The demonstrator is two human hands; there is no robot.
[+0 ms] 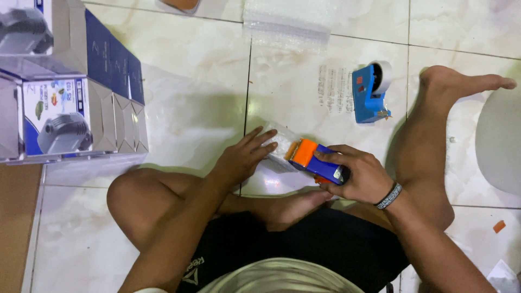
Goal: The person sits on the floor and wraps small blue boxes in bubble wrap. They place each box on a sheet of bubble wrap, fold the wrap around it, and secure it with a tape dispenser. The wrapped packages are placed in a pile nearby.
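Small bubble-wrapped parcel (279, 145) laid on tiled floor (195, 97) between knees. Left hand (241, 157) pressed flat on it, fingers spread, nothing gripped, apparently as anchor. Orange-blue tape dispenser (317, 161) clasped in right hand (361, 176), nose set against parcel edge. Second blue dispenser (370, 93) parked nearby; boxes (70, 108) stacked left.

A blue tape dispenser (370, 93) with a white roll is sitting on the pale tiled floor (190, 97). Beyond it — toward the top edge — a sheet of bubble wrap (287, 24) is lying flat. Far to the dispenser's left, printed product boxes (59, 116) are standing stacked together, a brown cardboard sheet (16, 228) lying just below them.
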